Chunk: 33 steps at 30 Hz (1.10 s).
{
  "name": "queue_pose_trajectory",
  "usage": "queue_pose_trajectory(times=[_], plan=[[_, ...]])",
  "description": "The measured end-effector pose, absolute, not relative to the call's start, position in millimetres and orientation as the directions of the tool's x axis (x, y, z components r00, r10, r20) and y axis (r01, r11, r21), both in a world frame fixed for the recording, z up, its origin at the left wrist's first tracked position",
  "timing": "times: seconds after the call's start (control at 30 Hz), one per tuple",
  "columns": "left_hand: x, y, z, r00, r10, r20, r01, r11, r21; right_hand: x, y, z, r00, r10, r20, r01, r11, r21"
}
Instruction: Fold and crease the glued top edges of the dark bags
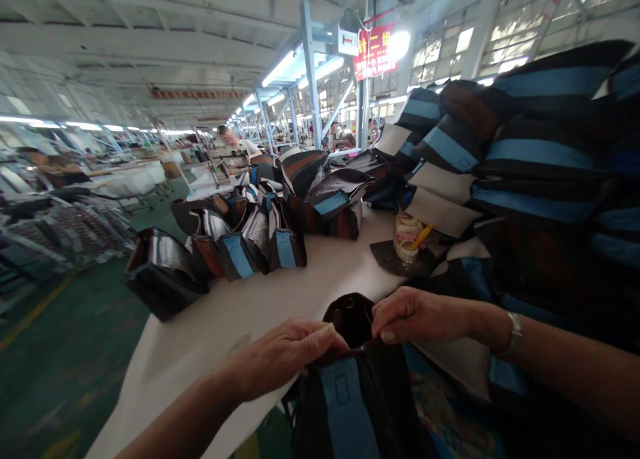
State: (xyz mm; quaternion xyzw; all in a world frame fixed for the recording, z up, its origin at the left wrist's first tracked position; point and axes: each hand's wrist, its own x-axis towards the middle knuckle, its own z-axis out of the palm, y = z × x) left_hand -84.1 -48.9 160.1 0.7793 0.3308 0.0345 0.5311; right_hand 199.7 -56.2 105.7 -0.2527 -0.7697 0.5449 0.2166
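Note:
A dark bag [350,406] with a blue stripe down its front stands at the near edge of the table, its mouth facing up. My left hand [295,346] pinches the near left part of the rim, thumb on top. On the right side of the same rim, my right hand [420,316] is closed with its fingertips pressed together. Between the two hands the dark inside of the bag shows, with a small rectangular outline on the far inner wall. The lower end of the bag runs out of view.
Several similar bags [240,252] stand on the white table [280,299] to the left. Stacked bag pieces [540,152] rise high at right. A pot with a yellow-handled tool [423,236] sits on a dark sheet [385,256]. Another person sits farther back.

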Motion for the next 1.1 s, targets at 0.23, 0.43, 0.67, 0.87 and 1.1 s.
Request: queue_pose_trajectory(times=[0.23, 0.43, 0.67, 0.87, 1.1], plan=[[-80, -53, 153, 0.790, 0.496, -0.359, 0.488, -0.155, 0.859, 191, -59, 102, -0.742, 0.667, 0.071, 0.203, 0.324, -0.924], [-80, -55, 152, 0.779, 0.523, -0.347, 0.489, -0.158, 0.858, 181, -69, 106, -0.678, 0.691, 0.250, 0.236, 0.527, -0.816], [-60, -67, 172, 0.701, 0.673, -0.236, 0.527, -0.266, 0.807, 173, -86, 125, -0.641, 0.706, 0.303, 0.282, 0.583, -0.762], [-47, -85, 159, 0.534, 0.816, -0.221, 0.548, -0.135, 0.826, 167, -91, 131, -0.644, 0.747, 0.168, 0.233, 0.401, -0.886], [-58, -81, 161, 0.626, 0.762, -0.167, 0.515, -0.243, 0.822, 168, -85, 118, -0.693, 0.721, 0.014, 0.222, 0.232, -0.947]])
